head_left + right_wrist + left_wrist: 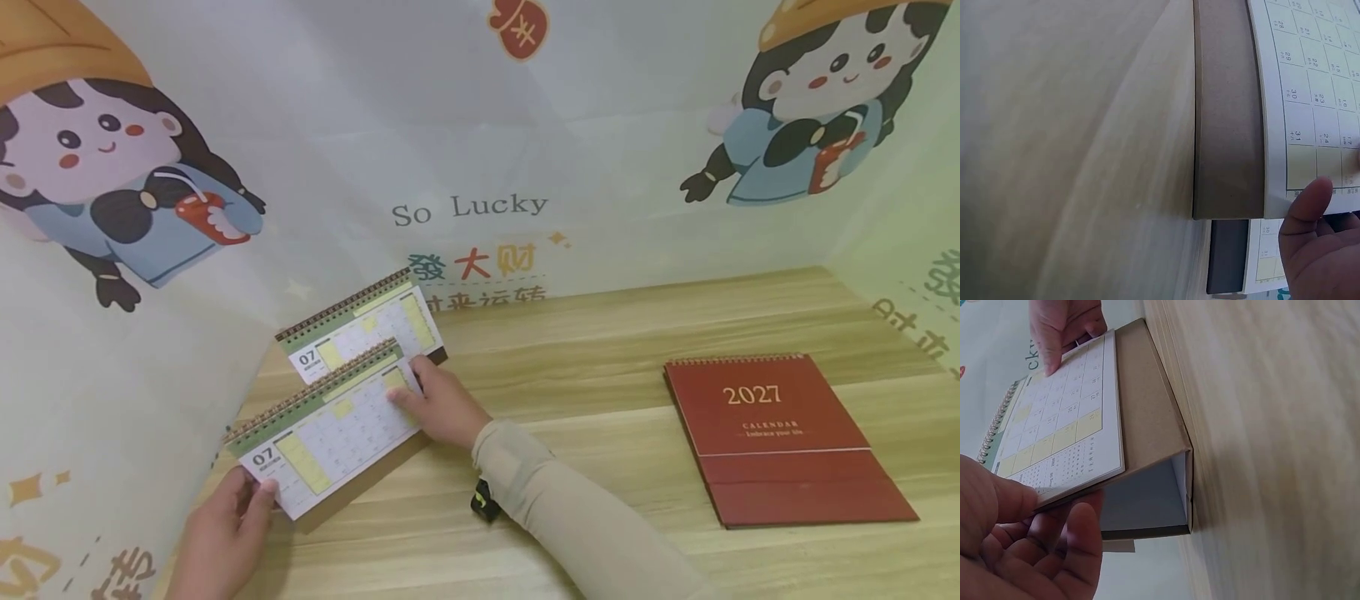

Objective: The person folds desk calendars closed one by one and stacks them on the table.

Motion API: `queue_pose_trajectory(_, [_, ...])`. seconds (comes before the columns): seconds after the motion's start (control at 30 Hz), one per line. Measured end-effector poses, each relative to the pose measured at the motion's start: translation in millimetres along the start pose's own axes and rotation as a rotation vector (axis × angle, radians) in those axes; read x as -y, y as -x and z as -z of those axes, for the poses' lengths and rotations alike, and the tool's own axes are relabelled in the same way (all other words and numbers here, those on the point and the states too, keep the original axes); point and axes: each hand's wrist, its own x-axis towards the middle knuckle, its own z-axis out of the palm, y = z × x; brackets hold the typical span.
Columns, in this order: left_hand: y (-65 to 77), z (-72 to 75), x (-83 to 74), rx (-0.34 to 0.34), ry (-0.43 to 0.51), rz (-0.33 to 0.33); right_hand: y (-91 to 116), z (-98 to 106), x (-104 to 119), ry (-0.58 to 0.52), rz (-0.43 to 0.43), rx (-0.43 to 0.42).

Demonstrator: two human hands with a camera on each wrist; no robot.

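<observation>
A desk calendar [341, 429] with a brown cardboard stand and spiral top shows its 07 page at the left of the table. My left hand [225, 529] pinches its lower left corner, thumb on the page and fingers underneath. At the opposite end my right hand [447, 406] grips the side edge, its thumb lying over the page. The left wrist view shows the hollow side of the cardboard stand [1150, 403], its base close to the wood. Just behind stands a second 07 calendar [390, 317] with a dark base, partly hidden by the near one.
A red 2027 calendar [772, 437] stands on the right side of the wood-grain table [577, 367]. Printed sheeting [615, 142] with cartoon figures rises behind the table and along both sides. A small black item [485, 500] sits at my right wrist.
</observation>
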Motion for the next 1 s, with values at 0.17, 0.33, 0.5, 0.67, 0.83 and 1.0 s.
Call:
queue_pose_trajectory(0.17, [-4.8, 0.1, 2.8, 0.005, 0.000, -0.019, 2, 4, 2, -0.002, -0.013, 0.011])
queue_pose_trajectory(0.33, [-10.9, -1.5, 2.4, 0.004, 0.009, -0.005, 5, 10, 3, 0.030, -0.041, 0.043])
queue_pose_trajectory(0.5, [-17.3, -3.0, 1.1, 0.006, -0.012, 0.015, 8, 15, 4, 0.061, -0.064, 0.059])
queue_pose_trajectory(0.67, [-22.5, -3.2, 1.2, 0.011, -0.011, -0.002, 12, 17, 5, 0.048, -0.056, 0.052])
queue_pose_trajectory(0.83, [-26.0, -2.3, 1.9, -0.001, 0.012, -0.042, 16, 18, 4, 0.062, -0.037, 0.056])
queue_pose_trajectory(1.0, [-31.3, -0.6, 3.9, 0.008, 0.040, -0.050, 19, 16, 5, 0.068, -0.029, 0.052])
